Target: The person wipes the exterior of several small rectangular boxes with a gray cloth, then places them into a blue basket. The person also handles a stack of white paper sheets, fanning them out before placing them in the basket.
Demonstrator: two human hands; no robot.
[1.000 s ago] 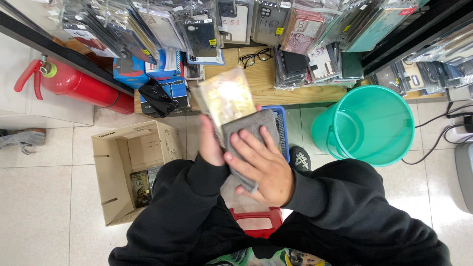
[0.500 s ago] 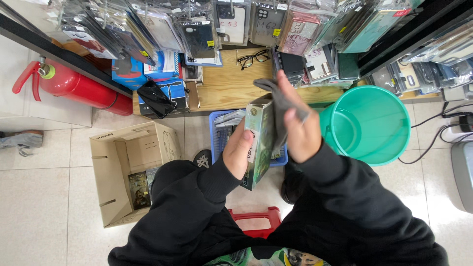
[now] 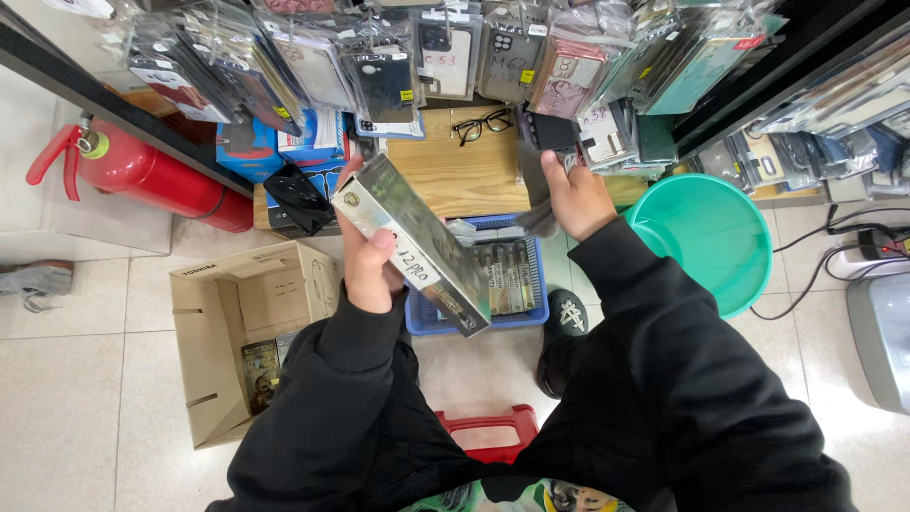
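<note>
My left hand [image 3: 368, 261] grips a flat packaged box [image 3: 413, 244], silver-green with a white end, tilted edge-on above a blue basket [image 3: 423, 320]. The basket holds several similar dark packages standing in a row. My right hand [image 3: 573, 197] is raised to the right and pinches a grey cloth [image 3: 535, 185] that hangs down over the basket's far corner. Both black sleeves reach forward from below.
An open cardboard box [image 3: 248, 334] with a few packages inside stands at the left. A teal bucket [image 3: 713, 237] is at the right, a red fire extinguisher [image 3: 156, 173] at the far left. Glasses [image 3: 483, 123] lie on a wooden shelf under hanging phone cases. A red stool [image 3: 488, 429] is beneath me.
My left hand has swung the package left and turned it edge-on. My right hand has pulled the grey cloth off it and moved right, uncovering the blue basket.
</note>
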